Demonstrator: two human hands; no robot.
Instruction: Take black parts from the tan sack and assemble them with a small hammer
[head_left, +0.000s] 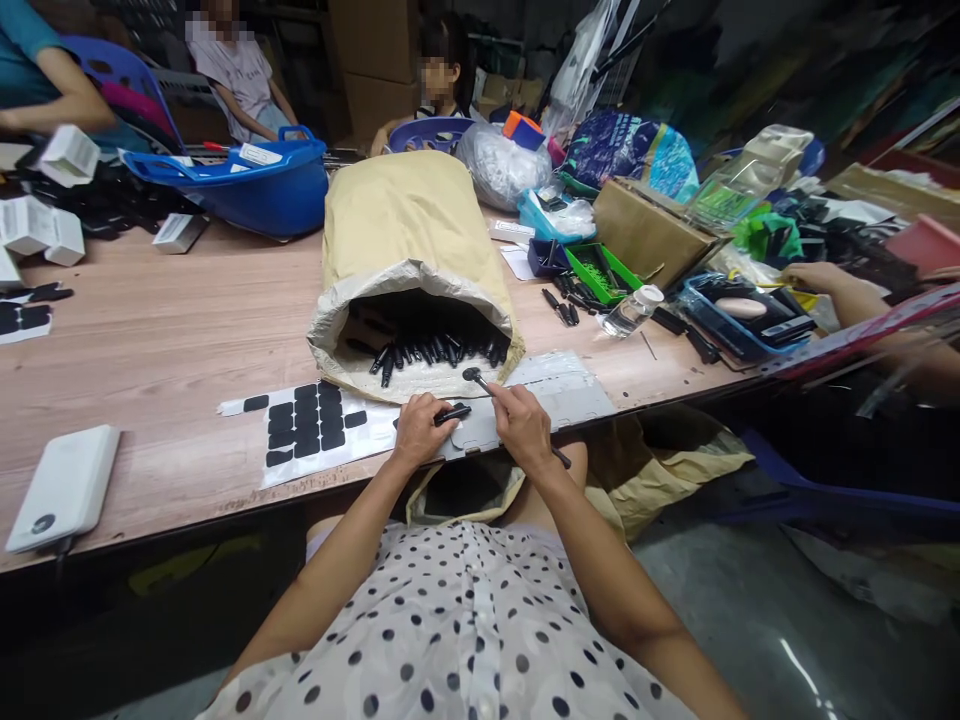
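Observation:
My left hand [421, 428] is closed round a slim black tube-like piece [454, 412], held low over a grey board [577, 395] at the table's front edge. In my right hand [523, 425] is a small hammer [472, 375] with a dark round head and thin handle. Its head is raised just above and right of the black piece, apart from it. Right behind both hands lies a big tan sack [409, 215], its mouth facing me, with several similar black pieces [427, 350] inside. A white sheet of black stickers [307, 425] lies left of my left hand.
A white power bank [64, 485] lies at the left. Behind stand a blue basin [232, 195], a green tray [600, 275], a clear bottle [631, 312] and a cardboard box [649, 235]. Another sack [660, 465] sits below the table. Co-workers sit opposite; a person's arm [847, 290] reaches in right.

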